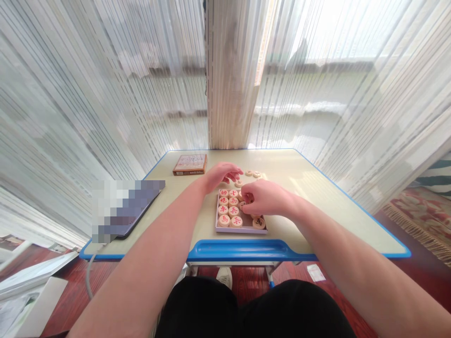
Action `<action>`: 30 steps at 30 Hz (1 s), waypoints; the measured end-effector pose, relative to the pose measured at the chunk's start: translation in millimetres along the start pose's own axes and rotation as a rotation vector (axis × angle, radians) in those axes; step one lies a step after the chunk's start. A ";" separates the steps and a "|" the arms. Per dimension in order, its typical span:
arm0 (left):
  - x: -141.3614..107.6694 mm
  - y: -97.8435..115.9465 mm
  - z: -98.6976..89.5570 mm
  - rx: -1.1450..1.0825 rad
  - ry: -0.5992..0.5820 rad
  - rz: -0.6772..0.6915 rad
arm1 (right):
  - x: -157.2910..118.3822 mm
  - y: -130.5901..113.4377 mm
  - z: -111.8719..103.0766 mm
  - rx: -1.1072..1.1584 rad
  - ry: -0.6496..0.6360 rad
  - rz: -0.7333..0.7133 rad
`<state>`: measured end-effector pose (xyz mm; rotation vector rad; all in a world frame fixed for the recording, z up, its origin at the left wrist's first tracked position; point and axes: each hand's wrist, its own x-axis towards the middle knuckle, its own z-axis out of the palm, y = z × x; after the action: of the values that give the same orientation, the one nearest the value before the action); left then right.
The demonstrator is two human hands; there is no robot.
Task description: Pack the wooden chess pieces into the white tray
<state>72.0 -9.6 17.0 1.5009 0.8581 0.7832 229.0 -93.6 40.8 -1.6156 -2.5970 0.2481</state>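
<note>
A shallow open box [240, 230] on the desk holds rows of round wooden Chinese chess pieces. Red-marked pieces such as this one [224, 220] fill its left side, and a black-marked piece [258, 223] sits in the near right corner. My right hand [266, 198] reaches over the box, thumb and fingers pinched on a chess piece [242, 205] in its middle; the palm hides part of the box's right side. Just beyond the far left corner hovers my left hand [223, 173], open, fingers loosely bent beside a loose piece [238, 183]. More loose pieces [257, 174] lie farther back.
A brown flat box [190, 165] rests at the desk's back left. Near the left edge lies a phone [141, 211], partly blurred, with a cable [88, 277] hanging down. The blue pen tray [243, 249] runs along the front edge. Sheer curtains [229, 94] hang behind the desk.
</note>
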 end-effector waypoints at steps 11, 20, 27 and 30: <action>-2.1 2.0 1.4 0.038 0.005 -0.016 | -1.3 -1.9 -5.3 0.036 -0.029 0.009; -1.5 0.4 0.9 0.065 -0.015 -0.029 | -0.4 1.3 -3.4 0.073 -0.017 -0.022; -1.3 -0.4 0.9 0.059 -0.032 -0.025 | 0.0 4.4 -2.2 0.074 0.012 -0.024; -1.0 -0.9 0.9 0.061 -0.027 -0.024 | 0.7 4.7 -1.8 0.076 0.007 -0.025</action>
<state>72.2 -10.9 16.1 1.5484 0.8848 0.7231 233.1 -90.8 41.6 -1.5556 -2.5676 0.3338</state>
